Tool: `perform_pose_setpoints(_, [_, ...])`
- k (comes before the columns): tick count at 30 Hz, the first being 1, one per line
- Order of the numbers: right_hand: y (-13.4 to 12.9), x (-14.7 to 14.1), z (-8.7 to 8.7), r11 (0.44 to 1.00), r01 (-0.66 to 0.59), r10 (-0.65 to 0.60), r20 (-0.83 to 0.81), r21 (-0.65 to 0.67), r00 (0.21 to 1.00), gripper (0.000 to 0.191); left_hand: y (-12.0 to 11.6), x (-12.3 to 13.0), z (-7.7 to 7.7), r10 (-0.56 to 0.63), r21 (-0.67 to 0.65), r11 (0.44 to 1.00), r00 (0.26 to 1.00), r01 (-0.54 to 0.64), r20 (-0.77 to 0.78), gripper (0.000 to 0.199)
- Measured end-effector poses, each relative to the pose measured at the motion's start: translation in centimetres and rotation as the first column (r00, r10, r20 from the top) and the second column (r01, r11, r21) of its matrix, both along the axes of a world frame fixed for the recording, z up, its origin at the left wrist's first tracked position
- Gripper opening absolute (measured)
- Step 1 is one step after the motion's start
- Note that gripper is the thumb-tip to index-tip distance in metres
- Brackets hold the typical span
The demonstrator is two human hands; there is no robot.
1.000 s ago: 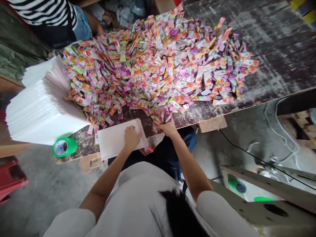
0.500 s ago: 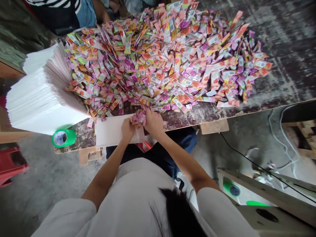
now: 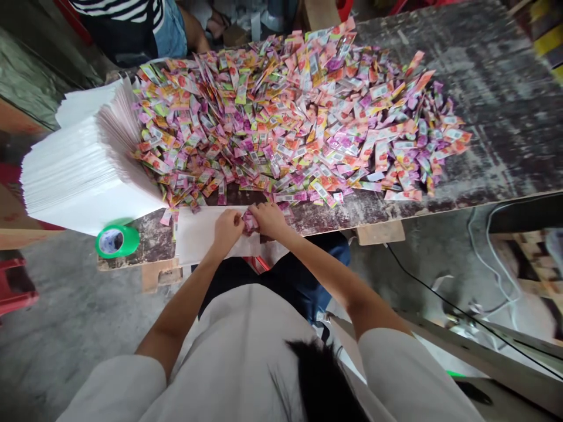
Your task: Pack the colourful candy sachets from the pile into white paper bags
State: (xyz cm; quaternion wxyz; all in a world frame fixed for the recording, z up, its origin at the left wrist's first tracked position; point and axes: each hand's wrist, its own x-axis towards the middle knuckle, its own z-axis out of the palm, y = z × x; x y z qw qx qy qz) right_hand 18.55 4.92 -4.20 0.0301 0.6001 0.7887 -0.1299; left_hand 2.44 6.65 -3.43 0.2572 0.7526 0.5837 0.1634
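Observation:
A flat white bag lies at the table's near edge, its right end under my hands. My left hand is closed at the bag's right part, fingers curled and seemingly pinching its edge. Close beside it, my right hand is wrapped round a small bunch of pink and purple packets at the bag's right end. Fingers cover much of the bunch, so how far it sits inside the bag cannot be told. Just beyond both hands spreads a large heap of small printed packets.
A tall stack of white bags leans at the left. In front of it stands a roll of green tape. Across the table sits a person in a striped top. A red stool is on the floor at left.
The bunch of packets shows less between my hands and sits lower, nearer the bag. My right hand has shifted slightly left and down. The whole view has tilted a little.

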Motion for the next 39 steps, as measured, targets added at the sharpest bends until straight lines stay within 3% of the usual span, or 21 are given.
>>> perform_pose_setpoints(3, [1.7,-0.7,0.6,0.995,0.011,-0.011,0.000,-0.099,1.000,0.049,0.3,-0.8,-0.1,0.049,-0.055,0.997,0.999,-0.048,0.010,0.009])
perform_pose_setpoints(7, [0.7,-2.8,0.8,0.990,0.126,-0.122,0.057,-0.070,0.991,0.031,1.3,-0.8,0.0,0.133,-0.107,0.986,0.988,-0.125,0.076,0.009])
perform_pose_setpoints(9, [-0.1,-3.7,0.7,0.981,0.188,-0.184,0.085,-0.046,0.979,0.025,1.6,0.0,0.6,0.085,-0.064,0.995,0.996,-0.082,0.042,0.009])
perform_pose_setpoints(12, [0.0,-3.7,0.3,0.977,0.196,-0.193,0.043,-0.084,0.980,0.025,1.8,1.8,1.7,-0.086,-0.019,0.996,0.992,0.085,-0.089,0.012])
perform_pose_setpoints(14, [0.7,-2.9,0.1,0.974,0.185,-0.187,-0.003,-0.134,0.982,0.035,1.5,2.7,2.2,-0.152,0.003,0.988,0.979,0.154,-0.133,0.015])
perform_pose_setpoints(17, [1.9,-1.6,-0.1,0.944,0.256,-0.270,-0.043,-0.211,0.962,0.057,-0.3,2.9,2.1,-0.216,0.137,0.966,0.976,0.217,-0.025,0.021])
perform_pose_setpoints(19, [2.3,-1.1,0.0,0.915,0.317,-0.341,-0.058,-0.251,0.938,0.076,-2.4,2.2,1.5,-0.210,0.265,0.948,0.973,0.180,0.094,0.021])
perform_pose_setpoints(21, [2.5,-0.8,0.1,0.900,0.335,-0.367,-0.067,-0.279,0.928,0.090,-4.6,1.1,0.4,-0.105,0.306,0.951,0.974,0.040,0.200,0.016])
perform_pose_setpoints(24, [2.3,-0.9,0.2,0.900,0.331,-0.360,-0.056,-0.285,0.931,0.082,-5.9,0.0,-0.9,0.121,0.180,0.967,0.949,-0.179,0.291,0.017])
perform_pose_setpoints(26, [2.1,-1.1,0.3,0.901,0.342,-0.367,-0.048,-0.268,0.929,0.071,-5.0,-0.1,-1.3,0.196,0.087,0.970,0.939,-0.228,0.283,0.025])
perform_pose_setpoints(30, [1.8,-1.7,0.5,0.901,0.367,-0.385,-0.038,-0.230,0.922,0.066,-1.8,0.5,-1.3,0.145,0.003,0.989,0.981,-0.146,0.132,0.039])
perform_pose_setpoints(34, [1.7,-2.3,0.6,0.908,0.376,-0.388,-0.031,-0.187,0.921,0.071,-0.3,0.2,-1.5,0.146,-0.108,0.983,0.989,-0.149,-0.034,0.045])
perform_pose_setpoints(39, [1.5,-2.9,0.4,0.892,0.416,-0.426,-0.016,-0.178,0.905,0.084,0.9,-1.2,-1.6,0.101,-0.175,0.978,0.992,-0.113,-0.077,0.017])
